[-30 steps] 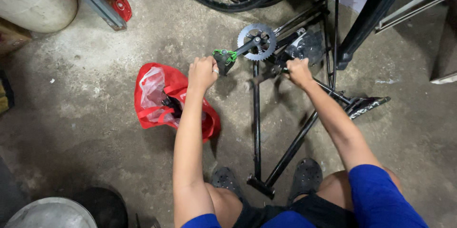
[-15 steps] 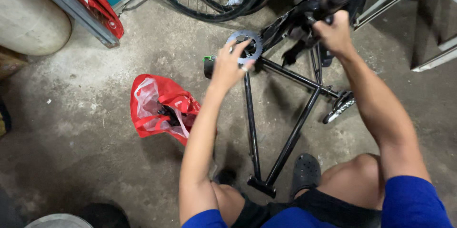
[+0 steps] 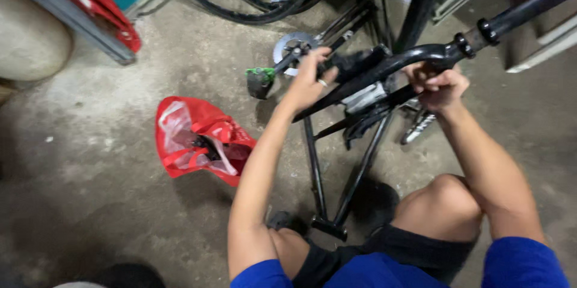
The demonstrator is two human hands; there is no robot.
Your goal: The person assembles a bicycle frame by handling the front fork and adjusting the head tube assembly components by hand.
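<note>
Head view. A black bike frame (image 3: pixel 384 65) stands off the concrete floor (image 3: pixel 90 204), straight ahead of the person, in the upper middle of the picture. Its thick top tube runs from about 8 o'clock, near the crank, up to 2 o'clock, where it ends in a collared stub (image 3: pixel 487 26) at the upper right edge; that is its long axis, and the stub end points up and right, away from the person. Thinner tubes drop from the middle toward 6 o'clock and meet at a small foot (image 3: pixel 329 226) between the knees.

The left hand (image 3: pixel 309 77) sits at the low, 8 o'clock end of the tube. Its fingers are curled over the crank arm (image 3: pixel 288 59), beside the silver chainring (image 3: pixel 294 44), and the thumb side rests against the tube; the hold looks loosely closed, but I cannot tell how firm it is. The green pedal (image 3: pixel 259 76) hangs at 9 o'clock from this hand, just beside it.

The right hand (image 3: pixel 437 86) is at 3 o'clock from the left, below the tube's bend. Its fingers are wrapped tight round a lower tube, knuckles up. Of the two, it lies nearer the stub end; the left lies nearer the crank.

A red bag (image 3: pixel 198 140) lies open on the floor at 8 o'clock from the left hand, well apart. Tyres (image 3: pixel 252 5) lean at 12 o'clock behind the frame.
</note>
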